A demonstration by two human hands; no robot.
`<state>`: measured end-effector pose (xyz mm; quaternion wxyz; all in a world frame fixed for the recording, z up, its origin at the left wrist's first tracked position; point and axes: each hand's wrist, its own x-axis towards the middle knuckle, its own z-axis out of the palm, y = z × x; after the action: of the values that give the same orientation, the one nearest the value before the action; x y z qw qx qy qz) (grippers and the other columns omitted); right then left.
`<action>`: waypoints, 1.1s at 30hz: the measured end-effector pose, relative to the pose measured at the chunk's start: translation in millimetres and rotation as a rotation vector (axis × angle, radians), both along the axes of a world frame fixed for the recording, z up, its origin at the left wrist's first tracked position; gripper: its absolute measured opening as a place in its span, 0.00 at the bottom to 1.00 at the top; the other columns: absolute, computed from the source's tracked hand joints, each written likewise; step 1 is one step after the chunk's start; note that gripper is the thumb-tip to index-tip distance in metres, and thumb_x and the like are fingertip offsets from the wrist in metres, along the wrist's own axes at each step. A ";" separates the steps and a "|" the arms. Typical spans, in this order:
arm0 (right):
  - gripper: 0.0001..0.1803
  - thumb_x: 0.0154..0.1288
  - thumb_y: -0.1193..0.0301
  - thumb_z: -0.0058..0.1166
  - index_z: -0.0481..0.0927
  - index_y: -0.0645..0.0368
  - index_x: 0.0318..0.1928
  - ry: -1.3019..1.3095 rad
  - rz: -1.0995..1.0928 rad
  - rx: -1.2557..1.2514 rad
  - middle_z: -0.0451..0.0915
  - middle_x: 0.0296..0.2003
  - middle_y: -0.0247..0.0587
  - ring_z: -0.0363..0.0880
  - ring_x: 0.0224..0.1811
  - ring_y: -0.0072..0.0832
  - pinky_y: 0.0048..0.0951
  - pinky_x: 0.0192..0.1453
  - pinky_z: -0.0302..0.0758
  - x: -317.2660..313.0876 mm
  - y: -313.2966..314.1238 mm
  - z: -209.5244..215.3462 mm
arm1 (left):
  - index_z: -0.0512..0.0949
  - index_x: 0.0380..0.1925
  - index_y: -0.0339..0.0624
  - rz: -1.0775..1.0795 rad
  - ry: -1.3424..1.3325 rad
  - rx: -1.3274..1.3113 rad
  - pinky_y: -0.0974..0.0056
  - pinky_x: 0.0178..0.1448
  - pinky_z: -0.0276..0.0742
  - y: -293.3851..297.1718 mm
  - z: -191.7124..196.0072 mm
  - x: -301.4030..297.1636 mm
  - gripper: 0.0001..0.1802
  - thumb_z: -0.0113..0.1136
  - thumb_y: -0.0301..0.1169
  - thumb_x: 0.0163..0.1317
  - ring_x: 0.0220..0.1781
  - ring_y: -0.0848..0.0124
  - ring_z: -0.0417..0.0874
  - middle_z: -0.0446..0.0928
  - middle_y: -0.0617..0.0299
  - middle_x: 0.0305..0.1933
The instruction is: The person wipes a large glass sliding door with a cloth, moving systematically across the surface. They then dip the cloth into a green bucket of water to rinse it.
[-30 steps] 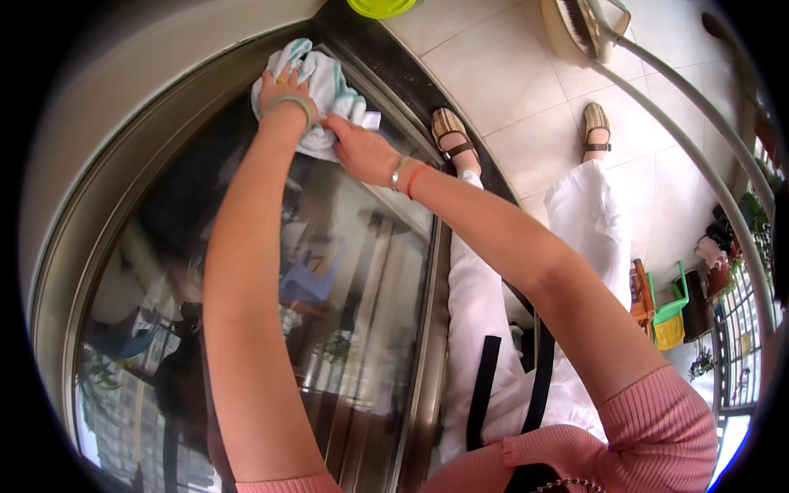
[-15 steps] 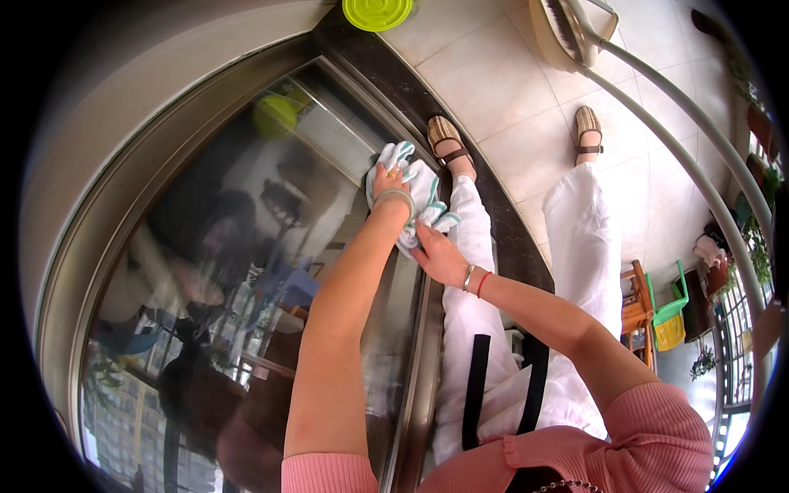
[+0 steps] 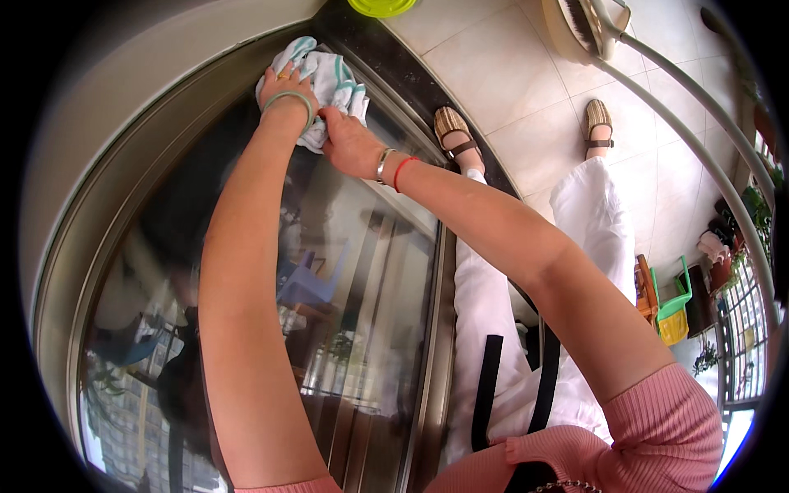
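A white cloth with green stripes (image 3: 329,72) lies bunched against a reflective glass door panel (image 3: 378,287), near the far corner of its metal frame (image 3: 433,320). My left hand (image 3: 288,92) presses on it from above, its fingers curled into the folds, with a pale green bangle at the wrist. Just to the right, my right hand (image 3: 353,144) pinches the cloth's near edge between thumb and fingers. That wrist carries a silver bracelet and a red string. Part of the fingertips of both hands is hidden by the fabric.
A dark stone sill (image 3: 399,70) runs along the frame beside my shoes. Beyond lies a pale tiled floor (image 3: 493,74) with a lime-green round plastic item (image 3: 382,6). Curved grey tubing (image 3: 699,123) crosses the right side, near a green chair (image 3: 675,300).
Both hands and the cloth have slid up and to the left across the glass, from beside my shoe to the far corner. My arms are stretched further out.
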<state>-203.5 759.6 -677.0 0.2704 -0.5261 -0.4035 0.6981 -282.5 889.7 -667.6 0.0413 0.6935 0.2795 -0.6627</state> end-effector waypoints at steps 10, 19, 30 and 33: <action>0.27 0.66 0.63 0.54 0.69 0.62 0.62 0.112 -0.033 0.012 0.62 0.67 0.64 0.71 0.60 0.58 0.44 0.63 0.71 31.0 -112.4 108.0 | 0.64 0.70 0.73 0.044 0.048 -0.069 0.29 0.74 0.30 -80.7 89.6 12.9 0.28 0.40 0.52 0.70 0.82 0.59 0.41 0.47 0.57 0.81; 0.21 0.67 0.65 0.54 0.72 0.61 0.57 0.121 0.049 -0.017 0.61 0.65 0.65 0.70 0.59 0.60 0.45 0.62 0.72 75.0 -235.9 250.0 | 0.64 0.70 0.75 0.053 0.002 -0.359 0.26 0.72 0.26 -212.1 206.4 53.6 0.28 0.40 0.53 0.70 0.82 0.57 0.43 0.46 0.54 0.81; 0.17 0.60 0.74 0.55 0.72 0.59 0.50 0.389 0.015 0.363 0.67 0.55 0.60 0.72 0.52 0.54 0.45 0.57 0.72 95.8 -242.7 402.9 | 0.64 0.71 0.65 0.064 0.009 -0.578 0.30 0.74 0.35 -212.9 407.7 69.2 0.30 0.48 0.46 0.67 0.82 0.50 0.38 0.48 0.55 0.80; 0.17 0.59 0.74 0.56 0.73 0.60 0.50 0.526 0.073 0.487 0.67 0.56 0.58 0.72 0.50 0.49 0.42 0.58 0.72 101.9 -230.8 455.3 | 0.62 0.72 0.65 0.037 0.070 -0.571 0.29 0.73 0.36 -205.9 489.4 73.4 0.32 0.48 0.47 0.67 0.82 0.49 0.38 0.46 0.55 0.81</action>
<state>-101.6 528.8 -221.6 0.4572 -0.2339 -0.4932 0.7021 -209.1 683.8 -178.2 0.2375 0.6253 0.0956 -0.7372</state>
